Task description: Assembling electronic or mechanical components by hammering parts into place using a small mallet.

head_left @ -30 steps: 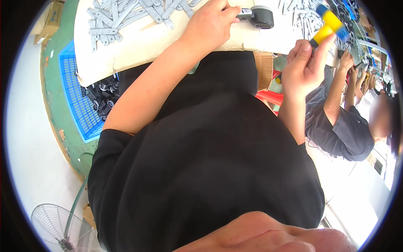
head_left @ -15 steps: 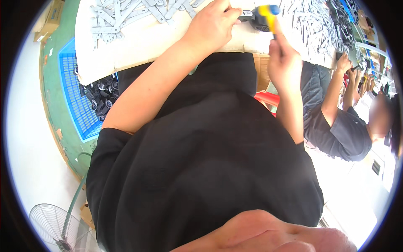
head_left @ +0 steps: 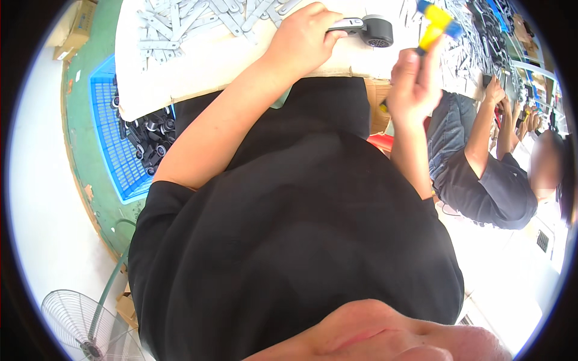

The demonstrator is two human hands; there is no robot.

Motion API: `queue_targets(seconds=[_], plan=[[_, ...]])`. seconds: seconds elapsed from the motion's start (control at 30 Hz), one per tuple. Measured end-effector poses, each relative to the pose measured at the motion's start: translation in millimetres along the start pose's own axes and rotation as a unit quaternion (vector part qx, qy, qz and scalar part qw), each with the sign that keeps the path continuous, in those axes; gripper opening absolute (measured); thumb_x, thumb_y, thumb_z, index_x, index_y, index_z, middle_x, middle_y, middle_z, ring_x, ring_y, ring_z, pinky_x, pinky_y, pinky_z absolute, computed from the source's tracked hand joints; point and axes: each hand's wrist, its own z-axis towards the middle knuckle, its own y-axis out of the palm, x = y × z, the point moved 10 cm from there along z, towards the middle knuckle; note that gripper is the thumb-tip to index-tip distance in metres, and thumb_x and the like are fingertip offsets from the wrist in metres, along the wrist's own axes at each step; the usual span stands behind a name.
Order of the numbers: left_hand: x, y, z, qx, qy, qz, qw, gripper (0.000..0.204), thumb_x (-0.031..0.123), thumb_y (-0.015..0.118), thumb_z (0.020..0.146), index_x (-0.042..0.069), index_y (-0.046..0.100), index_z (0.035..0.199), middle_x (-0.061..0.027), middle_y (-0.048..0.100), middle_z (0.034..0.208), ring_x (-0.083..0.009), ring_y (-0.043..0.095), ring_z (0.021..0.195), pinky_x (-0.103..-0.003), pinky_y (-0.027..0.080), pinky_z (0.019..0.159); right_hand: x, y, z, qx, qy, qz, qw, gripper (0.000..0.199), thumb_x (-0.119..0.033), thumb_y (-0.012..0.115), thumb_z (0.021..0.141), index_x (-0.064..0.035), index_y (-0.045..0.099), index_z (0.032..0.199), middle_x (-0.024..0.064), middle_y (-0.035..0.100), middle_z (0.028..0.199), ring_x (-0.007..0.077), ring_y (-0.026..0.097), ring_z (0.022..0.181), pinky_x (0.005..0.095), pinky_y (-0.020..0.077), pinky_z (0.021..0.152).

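My left hand [head_left: 303, 43] is closed round the handle end of a black part with a round head [head_left: 378, 31] on the worktable. A mesh-like grille shows on the head's near side, and a grey strip lies along the handle. To the right, my right hand [head_left: 414, 90] grips a mallet [head_left: 435, 33] with a yellow body and blue faces. The mallet is raised to the right of the black part, apart from it. My fist hides most of its dark handle.
Loose grey strips [head_left: 174, 30] are heaped on the table [head_left: 198, 75] at far left, with another pile [head_left: 460, 66] at far right. A blue basket [head_left: 111, 141] of black parts stands on the floor at left. Another person [head_left: 490, 186] works at right; a fan [head_left: 78, 328] stands lower left.
The mallet has lifted off the black part's round head and swung to the right with my right hand. My left hand keeps its hold on the part.
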Motion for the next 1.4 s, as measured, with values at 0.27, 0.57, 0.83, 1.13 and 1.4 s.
queue_targets(seconds=[0.27,0.57,0.83,1.13,1.4], plan=[[-19,-5,2,0.023,-0.098,-0.086,0.991,0.061,0.015,0.087,0.079,0.000,0.057,0.131,-0.0168,0.073,0.093,-0.0373,0.071,0.087,-0.042,0.057,0.080,5,9,-12,-0.029,0.029,0.098,0.994,0.040,-0.006,0.058,0.104,-0.0026,0.059,0.144,0.0063,0.066,0.073,0.0138,0.060,0.062,0.0306,0.0524,0.063],[-6,-17,-11,0.040,-0.068,0.002,0.997,0.074,0.011,0.086,0.078,0.001,0.048,0.141,-0.0155,0.073,0.092,-0.0360,0.072,0.084,-0.043,0.058,0.081,3,23,-23,-0.105,0.021,0.061,0.992,0.048,-0.007,0.061,0.101,-0.0047,0.055,0.149,0.0134,0.074,0.086,0.0235,0.071,0.074,0.0334,0.0556,0.074],[-34,-13,-23,0.019,-0.133,-0.066,0.989,0.075,0.009,0.087,0.079,-0.002,0.047,0.141,-0.0159,0.071,0.090,-0.0328,0.073,0.083,-0.041,0.059,0.077,-48,18,-17,-0.087,-0.111,0.022,0.990,0.048,0.002,0.062,0.098,-0.0031,0.059,0.146,0.0119,0.073,0.086,0.0247,0.069,0.071,0.0329,0.0558,0.070],[-26,-11,-16,0.022,-0.115,-0.045,0.992,0.074,0.013,0.090,0.078,-0.003,0.047,0.136,-0.0163,0.073,0.089,-0.0313,0.074,0.082,-0.040,0.059,0.076,-51,30,-26,-0.072,-0.148,0.018,0.986,0.047,-0.001,0.059,0.102,0.0015,0.054,0.149,0.0113,0.070,0.078,0.0182,0.066,0.066,0.0274,0.0538,0.071],[-9,-22,-17,0.049,-0.035,0.006,0.998,0.070,0.014,0.089,0.080,-0.001,0.051,0.137,-0.0091,0.077,0.099,-0.0165,0.074,0.085,-0.031,0.057,0.080,2,19,-9,-0.088,0.047,0.056,0.993,0.034,-0.013,0.067,0.100,-0.0110,0.068,0.135,0.0051,0.072,0.081,0.0095,0.062,0.069,0.0284,0.0516,0.068]])
